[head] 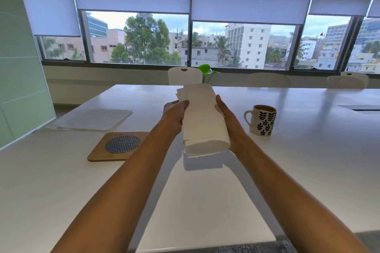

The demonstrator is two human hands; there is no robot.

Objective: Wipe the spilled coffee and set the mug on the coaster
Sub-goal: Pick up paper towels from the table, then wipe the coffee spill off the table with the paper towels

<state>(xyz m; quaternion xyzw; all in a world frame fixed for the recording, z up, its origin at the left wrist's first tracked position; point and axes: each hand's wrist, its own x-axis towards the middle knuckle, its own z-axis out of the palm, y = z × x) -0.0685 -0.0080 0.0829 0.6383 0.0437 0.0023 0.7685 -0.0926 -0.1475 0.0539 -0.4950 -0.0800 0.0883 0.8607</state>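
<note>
A white paper towel roll [203, 117] is held up over the middle of the white table [308, 160]. My left hand [174, 112] grips its left side, thumb on the front near loose sheet edges. On the roll's right side my right hand [225, 115] holds it, fingers hidden behind. A white mug [262, 120] with black leaf print, filled with coffee, stands on the table to the right of the roll. The square wooden coaster [118, 147] with a round patterned centre lies to the left, partly behind my left forearm. No spill is visible.
Sheets of paper [92, 119] lie at the far left of the table. A small green plant [206, 73] and white chairs [184, 75] stand along the far edge under the windows. A glass partition [18, 88] is on the left.
</note>
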